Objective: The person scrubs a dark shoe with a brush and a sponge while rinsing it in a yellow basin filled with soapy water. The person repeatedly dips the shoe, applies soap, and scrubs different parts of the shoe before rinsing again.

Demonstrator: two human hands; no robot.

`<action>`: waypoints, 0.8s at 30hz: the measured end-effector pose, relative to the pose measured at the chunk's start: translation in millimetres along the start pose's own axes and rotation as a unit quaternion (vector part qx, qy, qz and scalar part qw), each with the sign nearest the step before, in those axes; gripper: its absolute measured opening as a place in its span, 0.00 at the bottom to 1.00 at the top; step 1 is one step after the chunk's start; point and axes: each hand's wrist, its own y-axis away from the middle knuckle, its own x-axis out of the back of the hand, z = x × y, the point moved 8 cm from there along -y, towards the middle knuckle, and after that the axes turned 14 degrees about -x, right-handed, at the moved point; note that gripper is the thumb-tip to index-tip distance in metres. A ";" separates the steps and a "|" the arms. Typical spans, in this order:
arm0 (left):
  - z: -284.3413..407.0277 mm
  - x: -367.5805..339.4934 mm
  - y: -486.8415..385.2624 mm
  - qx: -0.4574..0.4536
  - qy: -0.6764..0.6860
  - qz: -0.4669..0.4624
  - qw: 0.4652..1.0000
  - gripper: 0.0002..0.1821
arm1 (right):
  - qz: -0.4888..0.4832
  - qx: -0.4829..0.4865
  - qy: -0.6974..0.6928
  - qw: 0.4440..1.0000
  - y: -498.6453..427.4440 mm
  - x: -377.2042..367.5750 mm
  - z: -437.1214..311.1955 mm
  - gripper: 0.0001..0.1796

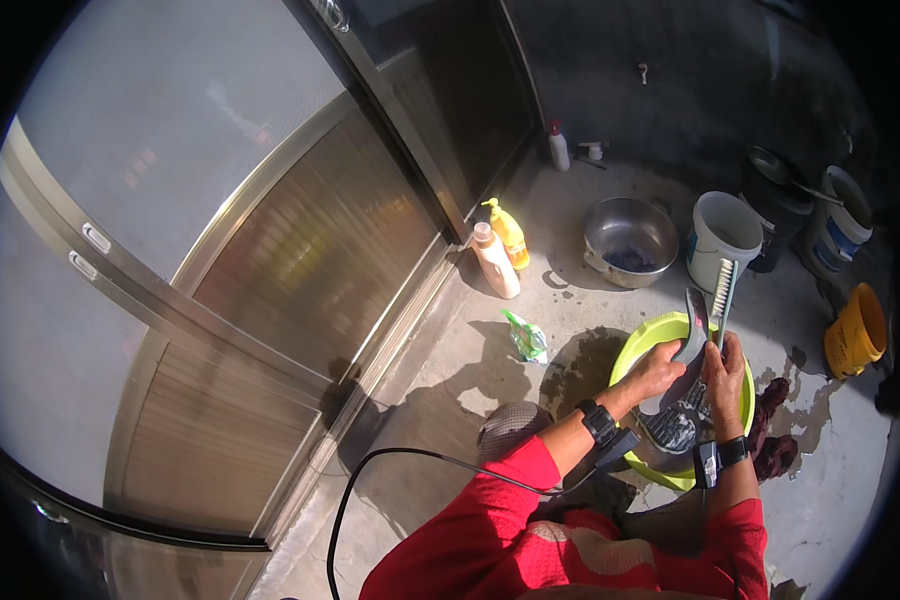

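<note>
My left hand [654, 371] grips a curved grey insole-like piece [694, 337], held upright over the basin. In my right hand [725, 375] is a scrubbing brush [724, 292] with white bristles and a pale green back, its bristle end pointing away from me. Both hands are over a lime-green plastic basin [748, 405]. A dark, soapy shoe-like item [673, 429] lies in the basin, partly hidden by my hands. Dark red wet cloth [775, 450] lies on the floor, right of the basin.
A steel pot [630, 240], a white bucket [726, 225] and a yellow bucket [855, 334] stand beyond the basin. Left are a yellow pump bottle [510, 236], a pale pink bottle [497, 262] and a green-white packet [526, 337]. A sliding door [307, 247] lines the left side. A cable crosses my left arm.
</note>
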 end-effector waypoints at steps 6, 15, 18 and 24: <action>-11.5 -14.8 6.3 0.094 -0.025 -0.042 0.994 0.25 | -0.050 -0.054 -0.084 0.994 -6.4 1.2 -0.1 0.10; -76.6 -24.9 28.9 0.188 0.261 0.147 0.935 0.20 | 0.008 -0.048 0.162 0.986 3.0 12.0 10.4 0.22; -71.7 -10.1 16.7 0.104 0.337 0.153 0.923 0.22 | 0.016 0.024 0.201 0.979 14.5 15.3 2.6 0.25; -81.1 20.7 11.6 0.131 0.410 0.279 0.858 0.36 | -0.148 0.099 0.336 0.925 58.1 -22.5 16.2 0.32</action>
